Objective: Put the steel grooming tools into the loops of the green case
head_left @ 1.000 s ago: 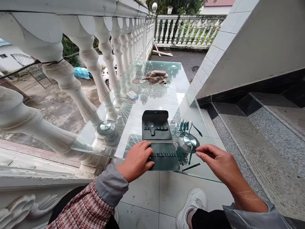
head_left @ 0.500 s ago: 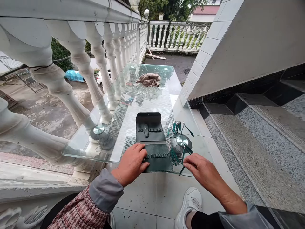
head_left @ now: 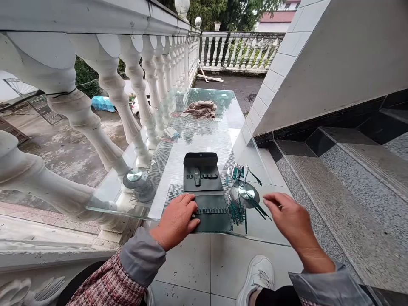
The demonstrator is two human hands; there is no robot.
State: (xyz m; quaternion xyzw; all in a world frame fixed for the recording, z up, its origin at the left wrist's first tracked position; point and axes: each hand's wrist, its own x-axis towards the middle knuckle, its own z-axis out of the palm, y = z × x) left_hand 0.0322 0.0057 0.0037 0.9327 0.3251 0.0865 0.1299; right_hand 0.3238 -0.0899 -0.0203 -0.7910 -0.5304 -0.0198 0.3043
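A dark green manicure case lies unfolded on the glass table, its elastic loops bare and a small strap in the upper half. My left hand grips its lower left edge, thumb on the near flap. Right of the case, several slim green tools lie in a bunch, with one tool pointing towards me. More thin tools slant across a round metal table support. Beyond them sit nail clippers, small scissors and nippers. My right hand hovers beside the slanted tools, fingers loosely bent, holding nothing.
The glass table stretches away from me, with a crumpled brown cloth and a small box on it. A white balustrade runs along the left. Stone steps rise on the right.
My right hand has let go of a thin tool and moved right, away from the bunch. The tools now lie on the table. My left hand stays on the case.
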